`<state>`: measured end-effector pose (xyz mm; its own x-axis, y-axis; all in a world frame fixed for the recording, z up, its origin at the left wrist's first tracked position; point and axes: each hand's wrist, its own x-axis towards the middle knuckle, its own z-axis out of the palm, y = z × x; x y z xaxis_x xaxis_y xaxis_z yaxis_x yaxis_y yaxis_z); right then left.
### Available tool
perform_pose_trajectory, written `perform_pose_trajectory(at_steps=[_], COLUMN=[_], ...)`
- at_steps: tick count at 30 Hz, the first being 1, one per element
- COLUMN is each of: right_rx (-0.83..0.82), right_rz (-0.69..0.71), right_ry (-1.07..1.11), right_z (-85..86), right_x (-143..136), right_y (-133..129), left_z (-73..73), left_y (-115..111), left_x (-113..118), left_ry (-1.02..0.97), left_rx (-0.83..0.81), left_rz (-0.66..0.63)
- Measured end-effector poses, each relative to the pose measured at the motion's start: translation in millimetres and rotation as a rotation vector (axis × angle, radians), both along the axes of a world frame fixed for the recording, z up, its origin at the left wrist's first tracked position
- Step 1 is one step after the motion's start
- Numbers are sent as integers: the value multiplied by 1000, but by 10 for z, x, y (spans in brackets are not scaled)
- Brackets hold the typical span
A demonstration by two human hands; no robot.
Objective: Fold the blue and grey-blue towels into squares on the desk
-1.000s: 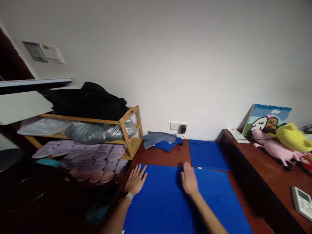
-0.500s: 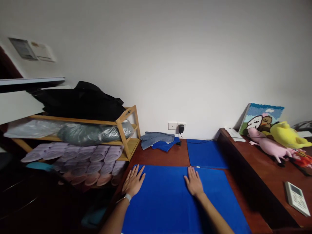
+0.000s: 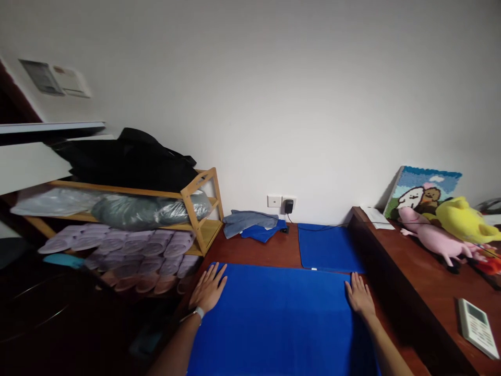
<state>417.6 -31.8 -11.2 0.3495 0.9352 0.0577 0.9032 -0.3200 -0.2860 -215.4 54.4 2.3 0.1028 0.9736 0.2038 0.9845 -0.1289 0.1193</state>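
A large blue cloth point(image 3: 277, 318) lies spread flat on the reddish-brown wooden table point(image 3: 270, 255). My left hand point(image 3: 209, 289) rests open on its far left corner, fingers spread, with a pale band around the wrist. At the far right corner, my right hand point(image 3: 360, 296) lies flat with its fingers stretched out. Neither hand grips anything. Just beyond the cloth's far edge is a smaller, flat blue cloth point(image 3: 329, 248). Farther back, a grey-blue cloth point(image 3: 248, 222) and a crumpled blue cloth point(image 3: 264, 231) lie against the wall.
A wooden rack point(image 3: 195, 214) on the left holds slippers point(image 3: 151, 241), plastic-wrapped bundles and a black bag point(image 3: 129, 162). To the right, a raised wooden ledge point(image 3: 415, 250) carries plush toys point(image 3: 434, 237), a picture and a white remote point(image 3: 477, 328). A black plug point(image 3: 288, 206) trails a cable.
My right hand has slid right across the blue cloth, from beside its middle to the far right corner. My left hand stays at the far left corner.
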Motion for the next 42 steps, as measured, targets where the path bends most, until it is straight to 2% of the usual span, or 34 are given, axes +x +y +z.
perform_pose_trajectory(at_steps=[3, 5, 7, 9, 11, 13, 15, 16, 18, 20, 22, 28, 30, 32, 34, 37, 40, 42], right_rx=[52, 107, 145, 139, 104, 67, 14, -7, -37, -51, -69, -182, -201, -197, -187, -172, -129, -88], right_rz=[-4, 11, 86, 244, 402, 538, 633, 653, 642, 577, 480, 103, 14, -22, -23, -24, -26, 11], right_ry=[17, 26, 36, 48, 79, 115, 136, 137, 121, 90, 49, -110, -136, -142, -140, -144, -158, -170], right_z=[102, 235, 390, 522, 594, 601, 564, 538, 486, 440, 399, 251, 210, 190, 197, 240, 311, 386], right_x=[-167, -476, -994, -1680, -2406, -3016, -3386, -3461, -3395, -3084, -2601, -900, -488, -231, -118, -141, -360, -666], right_y=[6, 39, 95, 158, 212, 256, 292, 304, 307, 272, 202, -44, -96, -131, -154, -160, -97, -2], left_z=[4, -2, -7, -8, -7, -10, -19, -25, -38, -52, -65, -93, -95, -92, -86, -77, -67, -56], left_y=[-1, -2, -3, -5, -6, -4, 1, 5, 15, 25, 34, 53, 56, 57, 56, 51, 46, 43], left_x=[14, 17, 18, 17, 15, 11, 5, 1, -7, -14, -18, -15, -12, -9, -8, -7, -6, -4], left_ry=[5, 3, -6, -21, -36, -39, -35, -33, -33, -30, -24, -23, -17, -10, -7, -5, -5, -10], left_rx=[-2, 6, 12, 11, 9, 7, 6, 7, 17, 27, 35, 46, 50, 51, 46, 35, 33, 24], left_rz=[9, 9, 8, 4, 1, 1, 1, 0, -6, -10, -15, 0, 3, 8, 6, -4, -8, -7])
